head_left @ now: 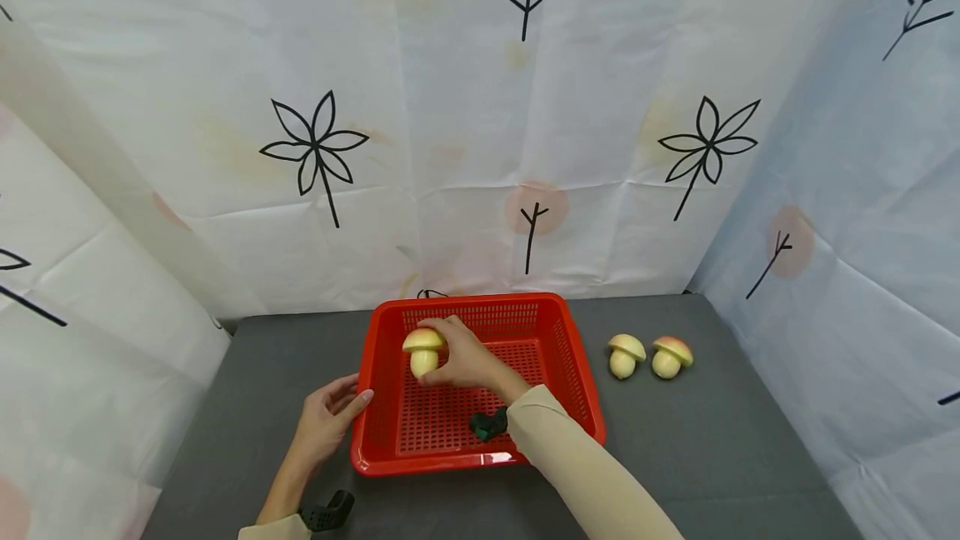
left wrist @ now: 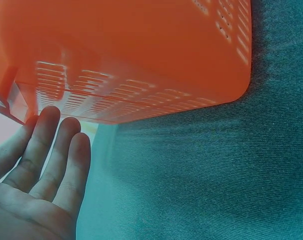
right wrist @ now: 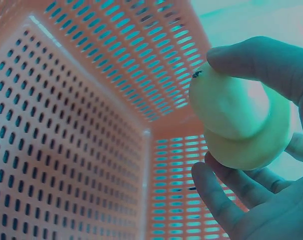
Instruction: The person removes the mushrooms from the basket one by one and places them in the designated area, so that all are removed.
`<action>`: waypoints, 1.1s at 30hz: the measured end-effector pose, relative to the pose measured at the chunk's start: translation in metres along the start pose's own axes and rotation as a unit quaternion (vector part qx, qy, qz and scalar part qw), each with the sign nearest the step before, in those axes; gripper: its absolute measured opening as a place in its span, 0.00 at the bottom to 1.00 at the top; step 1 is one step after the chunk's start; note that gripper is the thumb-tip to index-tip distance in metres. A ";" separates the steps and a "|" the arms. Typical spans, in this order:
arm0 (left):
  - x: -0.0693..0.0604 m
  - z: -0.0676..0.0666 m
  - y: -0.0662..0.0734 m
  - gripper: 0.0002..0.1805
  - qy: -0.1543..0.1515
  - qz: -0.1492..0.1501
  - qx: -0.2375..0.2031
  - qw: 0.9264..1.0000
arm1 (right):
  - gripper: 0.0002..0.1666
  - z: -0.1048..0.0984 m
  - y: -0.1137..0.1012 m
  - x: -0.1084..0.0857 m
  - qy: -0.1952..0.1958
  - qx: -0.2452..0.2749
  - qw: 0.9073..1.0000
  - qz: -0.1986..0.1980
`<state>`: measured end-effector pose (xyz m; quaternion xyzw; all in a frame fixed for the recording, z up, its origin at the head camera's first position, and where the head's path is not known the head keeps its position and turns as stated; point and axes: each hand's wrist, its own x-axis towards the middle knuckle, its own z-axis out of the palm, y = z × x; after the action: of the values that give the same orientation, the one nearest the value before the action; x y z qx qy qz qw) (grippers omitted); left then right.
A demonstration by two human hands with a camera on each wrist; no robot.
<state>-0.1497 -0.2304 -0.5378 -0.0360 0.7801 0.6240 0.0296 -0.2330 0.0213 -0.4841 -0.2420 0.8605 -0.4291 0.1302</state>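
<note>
My right hand (head_left: 471, 358) holds a toy mushroom (head_left: 422, 342), with a yellow-and-red cap and pale stem, above the left part of a red plastic basket (head_left: 480, 462). In the right wrist view, the thumb lies against the stem of the mushroom (right wrist: 231, 105) and the other fingers are at the cap. My left hand (head_left: 322, 422) holds the basket's left rim, thumb on top. The left wrist view shows its fingers (left wrist: 79, 150) beside the slotted outer wall of the basket (left wrist: 141, 50).
Two more toy mushrooms, one yellowish (head_left: 623, 356) and one with a reddish cap (head_left: 671, 356), sit on the grey table (head_left: 697, 440) right of the basket. Patterned white cloth (head_left: 450, 148) stands behind and at both sides. Dark straps are at both wrists.
</note>
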 end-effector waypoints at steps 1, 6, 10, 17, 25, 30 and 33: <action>0.000 0.000 0.000 0.29 0.000 -0.001 0.000 1.000 | 0.48 -0.003 -0.002 -0.002 0.003 0.002 1.000 -0.003; 0.000 0.000 0.000 0.29 0.000 0.001 0.004 1.000 | 0.48 -0.015 -0.009 -0.011 0.012 0.014 1.000 -0.019; 0.000 0.000 0.001 0.29 0.001 -0.006 0.001 1.000 | 0.48 -0.021 -0.012 -0.018 0.017 0.035 0.999 -0.032; 0.001 0.000 0.001 0.30 -0.001 -0.004 -0.001 1.000 | 0.47 -0.034 -0.014 -0.033 0.032 0.073 0.996 -0.051; -0.001 0.000 0.000 0.29 -0.002 0.017 0.002 1.000 | 0.46 -0.047 -0.013 -0.051 0.047 0.096 0.992 -0.070; -0.001 0.000 0.000 0.29 0.000 0.017 0.007 1.000 | 0.46 -0.053 -0.009 -0.062 0.056 0.105 0.990 -0.075; -0.001 0.000 -0.001 0.29 0.001 0.015 0.008 1.000 | 0.47 -0.057 -0.006 -0.068 0.057 0.116 0.988 -0.084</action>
<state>-0.1483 -0.2301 -0.5385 -0.0245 0.7855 0.6181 0.0192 -0.1983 0.0925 -0.4443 -0.2721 0.7874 -0.5485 0.0713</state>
